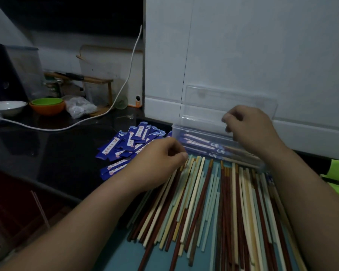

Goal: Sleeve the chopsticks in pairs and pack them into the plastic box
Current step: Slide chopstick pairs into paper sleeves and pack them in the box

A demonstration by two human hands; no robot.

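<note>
On a dark counter (47, 145), loose chopsticks (204, 202) lie fanned over a teal mat (123, 257), with the clear box (177, 130) just beyond them, lid up and sleeved pairs (200, 143) inside, and blue sleeves (125, 145) heaped to its left. The left hand (157, 165) curls at the chopsticks' far tips, though I cannot tell whether it pinches one. The right hand (250, 130) hovers over the box, fingers curled, nothing seen in them.

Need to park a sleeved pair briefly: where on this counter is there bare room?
Bare dark counter lies left of the blue sleeve pile, between the white cable behind and the counter's front edge. Crowded elsewhere: loose chopsticks cover the blue mat, the plastic box sits right behind them, and bowls fill the far left corner.
</note>
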